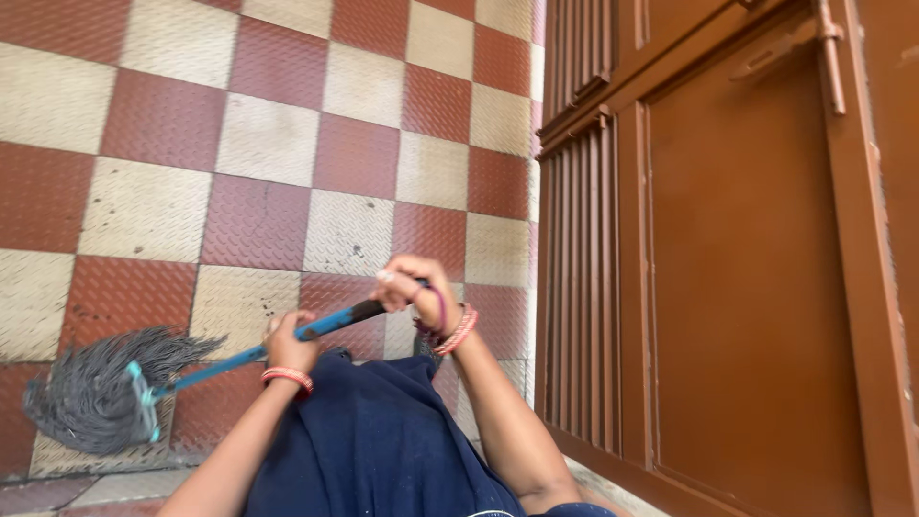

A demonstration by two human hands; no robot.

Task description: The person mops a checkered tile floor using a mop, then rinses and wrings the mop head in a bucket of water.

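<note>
A mop with a blue handle (225,362) and a grey string head (96,393) lies low over the red and cream checkered floor at the lower left. My left hand (290,345) grips the handle partway down. My right hand (414,287) is closed around the black upper end of the handle, closer to the brown door. Both wrists wear red and white bangles. My dark blue garment (373,450) fills the bottom middle and hides part of the handle's line.
A tall brown metal door (728,249) with ribbed panels and a latch bar stands along the right side. Textured checkered tiles (258,144) spread across the left and top. A pale step edge runs under the door at the bottom right.
</note>
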